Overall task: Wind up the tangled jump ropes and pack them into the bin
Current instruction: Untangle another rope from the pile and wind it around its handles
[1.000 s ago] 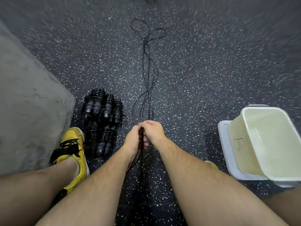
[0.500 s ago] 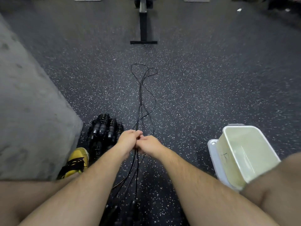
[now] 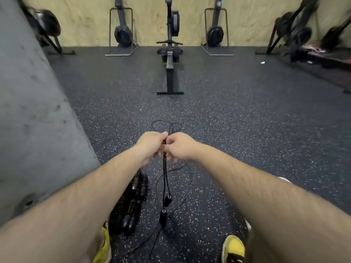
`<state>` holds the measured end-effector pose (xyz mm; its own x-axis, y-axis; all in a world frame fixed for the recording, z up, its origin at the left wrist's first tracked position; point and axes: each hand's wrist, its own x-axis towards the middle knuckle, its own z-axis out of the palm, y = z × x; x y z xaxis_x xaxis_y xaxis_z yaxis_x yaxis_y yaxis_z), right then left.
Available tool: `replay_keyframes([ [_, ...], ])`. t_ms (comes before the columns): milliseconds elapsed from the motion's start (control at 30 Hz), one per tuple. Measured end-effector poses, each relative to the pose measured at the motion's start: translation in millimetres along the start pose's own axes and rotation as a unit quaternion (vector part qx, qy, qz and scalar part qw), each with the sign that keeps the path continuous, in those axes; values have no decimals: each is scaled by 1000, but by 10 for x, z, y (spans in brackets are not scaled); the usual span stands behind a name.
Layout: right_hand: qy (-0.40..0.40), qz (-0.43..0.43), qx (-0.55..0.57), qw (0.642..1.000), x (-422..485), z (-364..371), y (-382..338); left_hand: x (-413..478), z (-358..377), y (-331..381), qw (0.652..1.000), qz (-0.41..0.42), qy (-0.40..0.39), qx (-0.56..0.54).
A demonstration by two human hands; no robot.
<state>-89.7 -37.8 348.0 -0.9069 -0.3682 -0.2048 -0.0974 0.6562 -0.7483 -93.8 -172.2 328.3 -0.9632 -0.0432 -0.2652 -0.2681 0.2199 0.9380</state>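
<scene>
1. Jump rope hangs as a bunched black cord from your two hands, held out in front of you above the floor. Its far loops lie on the floor just beyond your knuckles, and two handles dangle below, one lower than the other.
2. Your left hand and right hand meet side by side, both curled around the cord; your fingertips are hidden behind the hands.
3. Your left forearm covers part of the wound ropes lying on the floor to your left. Your yellow shoes are cut off at the bottom edge. A white sliver shows past your right forearm; you cannot tell what it is.
4. Underfoot is a dark speckled rubber floor. A grey concrete block rises on your left. A rowing machine lies straight ahead, with others stood upright against the plywood wall; the gear at the far right is blurred.
</scene>
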Motion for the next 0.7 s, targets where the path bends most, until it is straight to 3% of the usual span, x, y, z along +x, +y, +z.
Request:
replay_keyframes([
  [167,-3,8,53,999,-90,-298,-188,-82,30,186,996,57,-58,-27],
  [400,22,66,-16,997,29,-621,-123,110,11,318,995,47,-25,-80],
  [467,67,99,-49,992,106,-726,-26,189,-52,339,998,31,1,-49],
  [600,194,137,31,971,227,-910,84,329,-196,333,998,-13,51,-37],
  [700,191,131,84,969,251,-888,43,351,-192,296,997,-30,59,-40],
])
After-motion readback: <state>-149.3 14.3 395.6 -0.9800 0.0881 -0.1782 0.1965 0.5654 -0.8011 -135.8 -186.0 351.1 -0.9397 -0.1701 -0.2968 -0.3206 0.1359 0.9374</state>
